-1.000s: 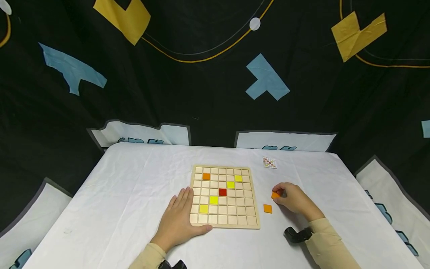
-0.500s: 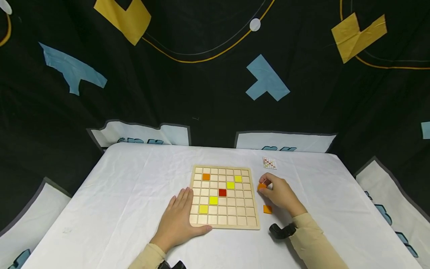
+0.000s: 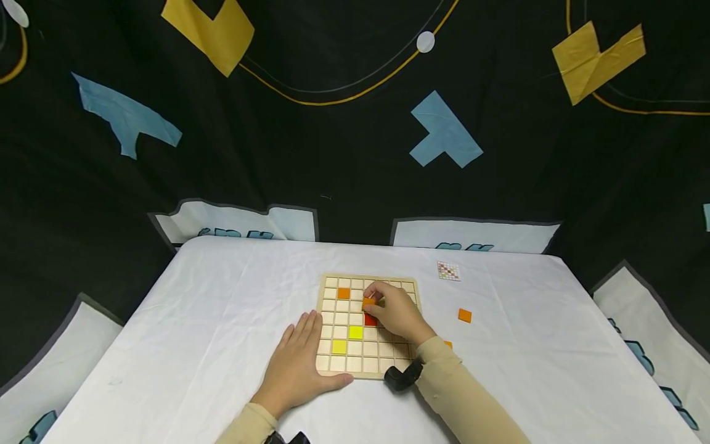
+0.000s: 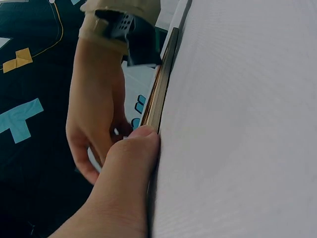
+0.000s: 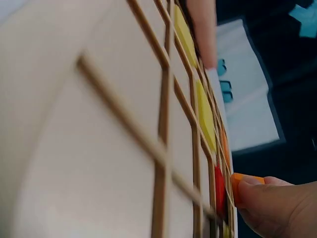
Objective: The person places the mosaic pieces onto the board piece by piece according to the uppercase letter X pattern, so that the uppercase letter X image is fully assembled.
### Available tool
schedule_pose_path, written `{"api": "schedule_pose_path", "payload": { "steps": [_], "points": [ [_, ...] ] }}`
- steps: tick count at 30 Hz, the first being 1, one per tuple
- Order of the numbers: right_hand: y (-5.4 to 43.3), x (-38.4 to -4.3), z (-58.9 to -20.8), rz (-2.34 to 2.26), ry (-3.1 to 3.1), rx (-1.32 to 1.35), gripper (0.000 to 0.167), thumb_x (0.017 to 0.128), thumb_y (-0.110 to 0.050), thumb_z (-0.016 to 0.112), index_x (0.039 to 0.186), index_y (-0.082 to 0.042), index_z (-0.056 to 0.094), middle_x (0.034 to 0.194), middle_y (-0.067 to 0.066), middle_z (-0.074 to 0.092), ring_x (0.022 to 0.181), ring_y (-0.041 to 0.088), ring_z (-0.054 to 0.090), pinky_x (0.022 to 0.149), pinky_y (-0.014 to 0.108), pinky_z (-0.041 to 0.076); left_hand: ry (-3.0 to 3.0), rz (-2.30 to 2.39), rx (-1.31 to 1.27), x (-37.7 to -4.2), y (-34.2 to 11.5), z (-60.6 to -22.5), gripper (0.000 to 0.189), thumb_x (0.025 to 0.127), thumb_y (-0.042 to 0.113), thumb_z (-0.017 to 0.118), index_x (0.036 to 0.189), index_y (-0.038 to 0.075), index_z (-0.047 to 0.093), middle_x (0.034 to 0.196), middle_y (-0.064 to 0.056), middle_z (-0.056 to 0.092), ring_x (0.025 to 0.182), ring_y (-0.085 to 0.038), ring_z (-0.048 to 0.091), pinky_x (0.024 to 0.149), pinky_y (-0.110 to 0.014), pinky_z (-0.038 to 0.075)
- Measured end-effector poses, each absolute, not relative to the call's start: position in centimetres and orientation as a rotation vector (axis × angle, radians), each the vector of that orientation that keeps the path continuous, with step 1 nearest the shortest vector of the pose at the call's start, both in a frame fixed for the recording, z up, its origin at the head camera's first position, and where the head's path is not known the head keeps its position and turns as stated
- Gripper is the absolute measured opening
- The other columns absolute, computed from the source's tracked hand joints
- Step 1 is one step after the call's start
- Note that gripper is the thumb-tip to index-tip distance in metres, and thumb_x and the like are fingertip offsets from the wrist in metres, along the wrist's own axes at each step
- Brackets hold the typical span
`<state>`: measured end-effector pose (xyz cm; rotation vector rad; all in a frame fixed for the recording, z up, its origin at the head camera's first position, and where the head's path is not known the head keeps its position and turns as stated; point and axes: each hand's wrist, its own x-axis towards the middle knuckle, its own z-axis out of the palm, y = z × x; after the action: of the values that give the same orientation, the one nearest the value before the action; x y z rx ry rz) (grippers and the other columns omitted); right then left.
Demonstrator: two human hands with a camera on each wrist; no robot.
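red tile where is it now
In the head view, the red tile lies on the wooden board, left of the right hand, just below its pinched orange tile.

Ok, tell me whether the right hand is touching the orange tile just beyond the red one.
Touching. The right wrist view shows the right hand pinching the orange tile, its thumb tip directly on it with no gap.

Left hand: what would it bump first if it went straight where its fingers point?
Probably the wooden board: its left edge is right beside the left hand, though depth is hard to judge.
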<state>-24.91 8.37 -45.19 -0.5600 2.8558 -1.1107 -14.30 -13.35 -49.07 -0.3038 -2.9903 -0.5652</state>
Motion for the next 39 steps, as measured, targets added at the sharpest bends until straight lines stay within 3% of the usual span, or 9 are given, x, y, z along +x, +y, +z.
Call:
{"api": "schedule_pose_path", "payload": {
  "steps": [8, 15, 22, 27, 36, 39],
  "points": [
    [6.1, -25.4, -45.5, -1.0, 2.874, -0.595, 0.014, 0.091, -0.018, 0.072, 0.104, -0.021, 0.068, 0.095, -0.003, 0.068, 0.085, 0.014, 0.06, 0.082, 0.034, 0.052, -2.983, -0.553, -0.313, -14.3, -13.3, -49.1, 0.131, 0.067, 0.091, 0.056, 0.156, 0.0, 0.025, 0.165, -0.014, 0.023, 0.154, -0.029, 0.02, 0.126, -0.049, 0.018],
    [5.7, -25.3, -45.5, -0.894, 2.931, -0.58, 0.015, 0.092, -0.023, 0.072, 0.107, -0.02, 0.075, 0.108, -0.004, 0.06, 0.09, 0.013, 0.056, 0.082, 0.032, 0.052, -2.985, -0.539, -0.312, -14.4, -13.5, -49.2, 0.132, 0.066, 0.092, 0.054, 0.156, -0.001, 0.024, 0.165, -0.014, 0.023, 0.154, -0.03, 0.02, 0.126, -0.049, 0.018],
    [6.5, -24.6, -44.7, -0.828, 2.93, -0.636, 0.018, 0.093, -0.021, 0.07, 0.109, -0.018, 0.077, 0.106, -0.004, 0.061, 0.09, 0.014, 0.057, 0.08, 0.031, 0.05, -2.991, -0.564, -0.312, -14.3, -13.4, -49.2, 0.132, 0.066, 0.091, 0.055, 0.156, -0.001, 0.024, 0.164, -0.015, 0.023, 0.154, -0.03, 0.02, 0.125, -0.049, 0.018],
    [8.6, -23.8, -43.4, -0.839, 2.941, -0.625, 0.024, 0.094, -0.019, 0.068, 0.118, -0.018, 0.072, 0.106, 0.0, 0.064, 0.09, 0.017, 0.06, 0.08, 0.037, 0.053, -2.987, -0.561, -0.309, -14.4, -13.4, -49.2, 0.132, 0.066, 0.091, 0.056, 0.156, -0.001, 0.024, 0.165, -0.015, 0.022, 0.154, -0.03, 0.019, 0.126, -0.05, 0.017],
    [15.1, -21.6, -41.8, -0.709, 2.949, -0.459, 0.028, 0.091, -0.015, 0.071, 0.119, -0.017, 0.069, 0.096, -0.004, 0.064, 0.074, 0.013, 0.056, 0.066, 0.03, 0.047, -2.99, -0.578, -0.31, -14.4, -13.4, -49.2, 0.133, 0.065, 0.09, 0.058, 0.156, -0.001, 0.022, 0.165, -0.015, 0.021, 0.154, -0.03, 0.018, 0.126, -0.05, 0.017],
    [17.3, -20.7, -42.1, -0.636, 2.942, -0.427, 0.031, 0.089, -0.015, 0.073, 0.119, -0.017, 0.069, 0.096, -0.005, 0.064, 0.073, 0.01, 0.055, 0.067, 0.029, 0.047, -2.995, -0.576, -0.31, -14.4, -13.4, -49.2, 0.133, 0.066, 0.09, 0.057, 0.156, -0.001, 0.022, 0.165, -0.014, 0.02, 0.154, -0.03, 0.018, 0.126, -0.05, 0.017]
  ]
}}
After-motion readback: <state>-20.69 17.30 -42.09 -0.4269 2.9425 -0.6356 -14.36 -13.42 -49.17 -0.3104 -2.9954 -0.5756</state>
